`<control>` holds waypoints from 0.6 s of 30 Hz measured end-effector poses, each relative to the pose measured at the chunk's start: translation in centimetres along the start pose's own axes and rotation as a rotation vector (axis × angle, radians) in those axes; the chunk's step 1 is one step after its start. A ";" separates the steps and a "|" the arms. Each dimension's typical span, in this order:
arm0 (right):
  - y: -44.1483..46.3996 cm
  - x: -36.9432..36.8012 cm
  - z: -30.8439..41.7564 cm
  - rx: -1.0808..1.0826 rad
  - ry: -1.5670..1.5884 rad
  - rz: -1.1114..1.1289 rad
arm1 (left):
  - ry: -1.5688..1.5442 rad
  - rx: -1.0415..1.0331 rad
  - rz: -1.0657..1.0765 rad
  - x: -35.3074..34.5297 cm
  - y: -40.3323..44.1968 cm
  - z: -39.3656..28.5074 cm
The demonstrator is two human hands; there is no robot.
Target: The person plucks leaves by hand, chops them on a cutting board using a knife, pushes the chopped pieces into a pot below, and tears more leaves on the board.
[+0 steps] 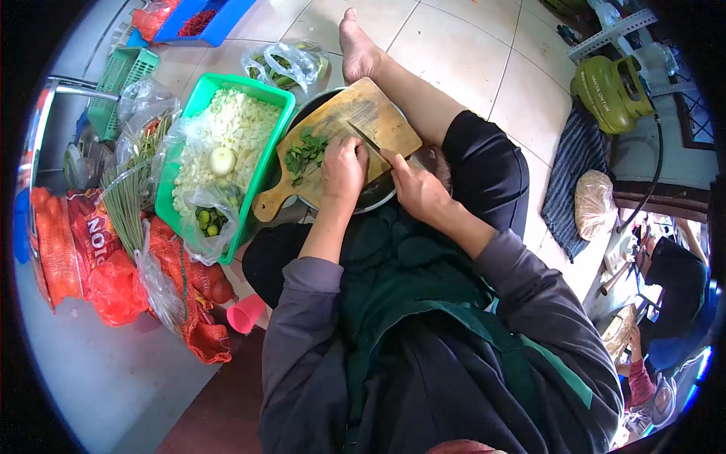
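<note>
A wooden cutting board [389,129] with a handle rests across a round metal pot [376,198], mostly hidden beneath it. Chopped-looking green leaves [304,155] lie in a small pile on the board's left half. My left hand [345,166] is closed at the right edge of that pile, fingers curled down onto the leaves; what lies under the fingertips is hidden. In my right hand [416,185] is a knife [366,137], gripped by its handle. Its blade points up and left over the board, apart from the leaves, just right of my left hand.
Left of the board stands a green basin [286,113] of chopped white pieces, with a peeled onion [222,160] and bagged small green fruits [210,221]. Red mesh sacks [57,242] lie farther left. A green gas cylinder [611,94] stands right; another person [673,287] is far right.
</note>
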State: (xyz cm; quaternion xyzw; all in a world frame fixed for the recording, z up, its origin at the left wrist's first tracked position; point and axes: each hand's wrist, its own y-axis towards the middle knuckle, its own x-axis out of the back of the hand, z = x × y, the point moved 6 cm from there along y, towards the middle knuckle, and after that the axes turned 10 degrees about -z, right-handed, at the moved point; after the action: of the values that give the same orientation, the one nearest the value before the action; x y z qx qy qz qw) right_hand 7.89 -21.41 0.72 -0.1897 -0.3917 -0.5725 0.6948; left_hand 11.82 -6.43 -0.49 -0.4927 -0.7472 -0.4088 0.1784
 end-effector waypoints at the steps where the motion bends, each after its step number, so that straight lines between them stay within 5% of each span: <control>1: -0.6 -0.1 -0.1 0.012 -0.008 0.006 | -0.005 0.022 -0.003 0.0 0.1 0.0; 12: 2.3 -2.0 -0.5 -0.039 -0.003 0.058 | 0.025 -0.014 0.036 0.1 0.5 -0.3; 18: -1.2 -0.9 -0.3 0.135 -0.106 -0.023 | 0.007 -0.026 -0.001 -0.1 0.5 -0.3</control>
State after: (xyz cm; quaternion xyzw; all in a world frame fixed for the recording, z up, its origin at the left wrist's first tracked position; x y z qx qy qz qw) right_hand 6.86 -21.35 -0.36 -0.1681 -0.4677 -0.5419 0.6778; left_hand 12.24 -6.59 -0.17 -0.4931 -0.7417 -0.4201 0.1741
